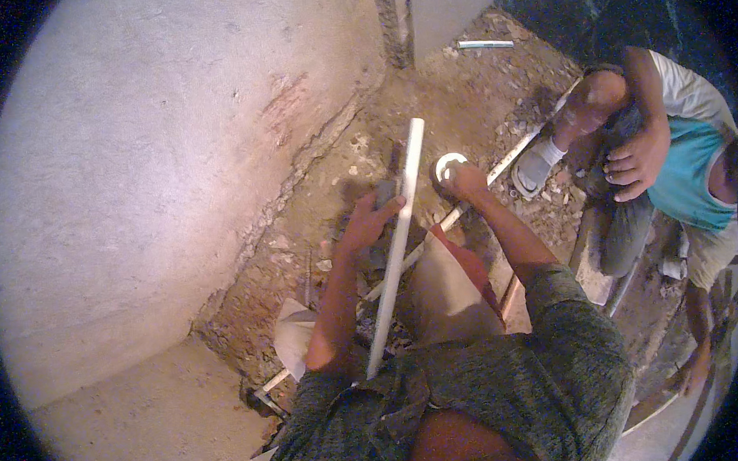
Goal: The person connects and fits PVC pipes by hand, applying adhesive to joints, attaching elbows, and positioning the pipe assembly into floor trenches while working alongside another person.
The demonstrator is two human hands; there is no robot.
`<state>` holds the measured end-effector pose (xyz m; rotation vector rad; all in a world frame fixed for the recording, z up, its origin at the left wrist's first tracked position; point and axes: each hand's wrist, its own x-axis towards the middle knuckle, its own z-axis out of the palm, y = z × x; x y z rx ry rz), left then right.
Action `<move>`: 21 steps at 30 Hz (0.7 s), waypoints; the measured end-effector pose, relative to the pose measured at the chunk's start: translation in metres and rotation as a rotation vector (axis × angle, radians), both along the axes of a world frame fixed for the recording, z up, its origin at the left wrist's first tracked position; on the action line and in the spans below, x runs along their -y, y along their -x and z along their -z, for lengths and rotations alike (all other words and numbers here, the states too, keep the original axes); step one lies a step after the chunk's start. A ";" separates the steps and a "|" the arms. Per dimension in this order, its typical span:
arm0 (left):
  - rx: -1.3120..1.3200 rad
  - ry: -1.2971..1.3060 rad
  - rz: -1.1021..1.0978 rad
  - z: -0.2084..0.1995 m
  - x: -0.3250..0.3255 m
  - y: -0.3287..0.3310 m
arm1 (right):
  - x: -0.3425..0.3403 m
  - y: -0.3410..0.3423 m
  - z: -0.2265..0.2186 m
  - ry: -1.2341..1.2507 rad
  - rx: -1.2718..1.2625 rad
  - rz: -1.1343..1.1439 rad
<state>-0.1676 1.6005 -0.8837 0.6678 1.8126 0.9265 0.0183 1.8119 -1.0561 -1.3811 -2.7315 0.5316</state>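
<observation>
1. At far left, a pale plastered wall [159, 141] is seen, its base met by broken, earthy floor [325, 162].
2. The left hand [367, 221] is placed just left of a long white pipe [400, 229]. The thumb is laid against the pipe's near edge and the hand appears closed around it; the other fingers are partly hidden. A grey object [386, 194] is seen beside the same fingers, its kind unclear.
3. The white pipe is held up at the centre, between the two forearms. Its long axis is directed away from the wearer's dark shirt [483, 382] and tilted slightly rightward — the far end is left free beyond the left hand. This is judged the governing relation: the pipe is met by the left hand, whereas the right is kept apart from it, on its right side.
4. A white ring-shaped item [445, 160] is located right of the pipe's far portion, at the fingertips of the right hand [468, 182]. These fingers are bent downward; whether the rim is pinched or merely touched cannot be told.
5. Beyond the right hand, a second pipe [510, 157] is laid obliquely along the floor.
6. At far right, a seated co-worker is shown — one hand [636, 165] hanging loosely near the knee.
</observation>
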 end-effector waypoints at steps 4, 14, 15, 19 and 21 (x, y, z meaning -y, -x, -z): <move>-0.061 0.025 0.024 0.030 -0.008 -0.004 | -0.003 -0.008 0.000 0.059 -0.124 0.092; 0.471 0.079 0.137 0.108 -0.019 0.019 | 0.008 -0.036 -0.022 0.146 -0.344 0.382; 0.509 0.075 0.118 0.115 -0.016 0.021 | 0.017 -0.031 -0.041 0.208 -0.376 0.419; 0.320 -0.122 0.026 0.115 -0.024 -0.002 | 0.021 -0.042 -0.042 0.223 -0.643 0.514; 0.127 -0.069 -0.125 0.073 -0.027 -0.029 | 0.023 -0.046 -0.039 0.192 -0.571 0.545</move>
